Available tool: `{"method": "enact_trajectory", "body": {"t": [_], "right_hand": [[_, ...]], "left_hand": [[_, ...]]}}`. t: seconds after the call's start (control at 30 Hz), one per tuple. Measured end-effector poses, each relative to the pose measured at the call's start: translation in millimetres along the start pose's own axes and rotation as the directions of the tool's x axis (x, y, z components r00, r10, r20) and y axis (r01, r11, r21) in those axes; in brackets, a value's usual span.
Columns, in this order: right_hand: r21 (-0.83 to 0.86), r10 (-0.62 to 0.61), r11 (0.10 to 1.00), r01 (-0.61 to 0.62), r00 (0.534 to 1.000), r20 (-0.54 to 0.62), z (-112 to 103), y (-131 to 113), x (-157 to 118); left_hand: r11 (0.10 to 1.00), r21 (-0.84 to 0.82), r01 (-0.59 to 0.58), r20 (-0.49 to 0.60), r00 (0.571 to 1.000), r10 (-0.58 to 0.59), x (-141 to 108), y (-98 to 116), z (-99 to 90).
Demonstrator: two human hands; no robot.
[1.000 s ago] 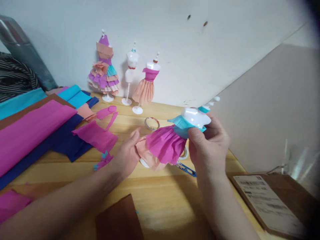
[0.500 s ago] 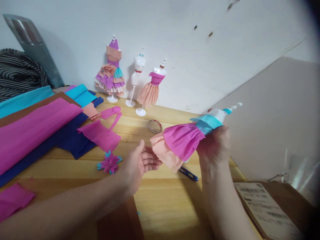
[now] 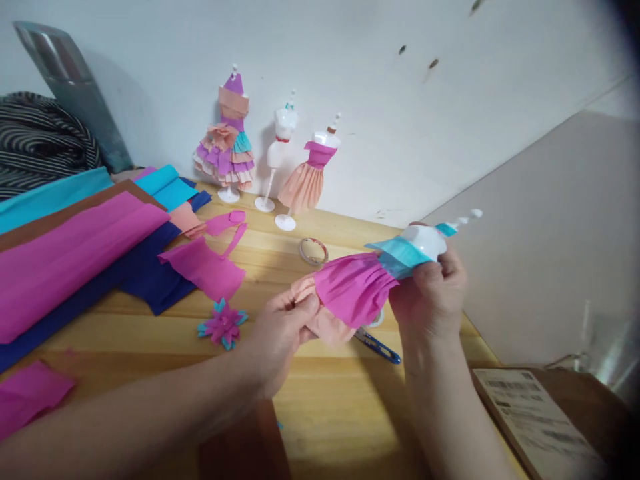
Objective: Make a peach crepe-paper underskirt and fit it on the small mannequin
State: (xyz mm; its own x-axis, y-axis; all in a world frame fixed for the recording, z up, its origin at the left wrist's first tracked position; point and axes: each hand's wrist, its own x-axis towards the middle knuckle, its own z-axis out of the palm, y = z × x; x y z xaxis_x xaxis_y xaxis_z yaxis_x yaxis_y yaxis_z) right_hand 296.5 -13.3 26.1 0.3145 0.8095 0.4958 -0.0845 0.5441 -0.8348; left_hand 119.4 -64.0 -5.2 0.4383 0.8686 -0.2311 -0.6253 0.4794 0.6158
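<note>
A small white dress form [image 3: 425,240] is held tilted above the table, its neck pointing to the upper right. It wears a paper dress with a turquoise bodice [image 3: 395,257], a magenta pleated overskirt [image 3: 353,283] and a peach underskirt [image 3: 333,325]. My right hand [image 3: 433,293] is closed around the form's upper body from behind and below. The hem of the peach underskirt is pinched between the thumb and fingers of my left hand [image 3: 287,320]. Blue-handled snips [image 3: 380,347] lie on the table beneath the skirt, partly hidden by it.
Three dress forms stand against the wall: one in ruffles [image 3: 227,147], one nearly bare [image 3: 283,127], one in magenta and peach [image 3: 310,173]. A tape roll [image 3: 313,251], a paper flower [image 3: 223,325], magenta scraps [image 3: 205,267] and crepe sheets [image 3: 75,253] lie leftward. A labelled cardboard box [image 3: 530,407] sits right.
My left hand has closed from open onto the peach skirt hem. The dress form has shifted slightly left and turned a little, and my right thumb now lies across the bodice.
</note>
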Motion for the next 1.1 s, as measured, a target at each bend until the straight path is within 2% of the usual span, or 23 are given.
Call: {"method": "enact_trajectory", "body": {"t": [0.13, 0.33, 0.6, 0.8, 0.93, 1.1], "right_hand": [[-0.009, -0.016, 1.000, 0.016, 1.000, 0.004, -1.1, -0.6, -0.1], [0.009, 0.029, 1.000, -0.029, 0.999, 0.014, -0.9, 2.6, -1.4], [-0.005, -0.051, 0.999, 0.051, 0.999, 0.009, 1.4, -1.5, -2.9], [-0.014, -0.064, 0.998, 0.064, 0.998, 0.022, 0.8, -3.9, -3.9], [-0.004, -0.066, 0.998, 0.066, 0.998, 0.022, -0.9, -4.6, -2.5], [0.032, -0.015, 0.999, 0.015, 1.000, 0.009, -7.4, -3.4, 0.8]], "left_hand": [[0.994, -0.109, 0.032, 0.043, 0.999, -0.027, 0.4, 1.8, 1.4], [0.986, -0.160, 0.046, -0.020, 0.999, -0.049, 4.6, -5.6, -1.3], [0.963, -0.248, 0.101, 0.080, 0.993, -0.083, 7.7, 0.8, -4.0], [0.974, -0.207, 0.097, 0.062, 0.994, -0.085, 6.8, 2.0, -2.4], [0.962, -0.240, 0.133, 0.113, 0.988, -0.108, 10.8, 2.3, -6.1], [0.964, -0.225, 0.145, 0.123, 0.985, -0.119, 12.9, 5.0, -9.2]]}}
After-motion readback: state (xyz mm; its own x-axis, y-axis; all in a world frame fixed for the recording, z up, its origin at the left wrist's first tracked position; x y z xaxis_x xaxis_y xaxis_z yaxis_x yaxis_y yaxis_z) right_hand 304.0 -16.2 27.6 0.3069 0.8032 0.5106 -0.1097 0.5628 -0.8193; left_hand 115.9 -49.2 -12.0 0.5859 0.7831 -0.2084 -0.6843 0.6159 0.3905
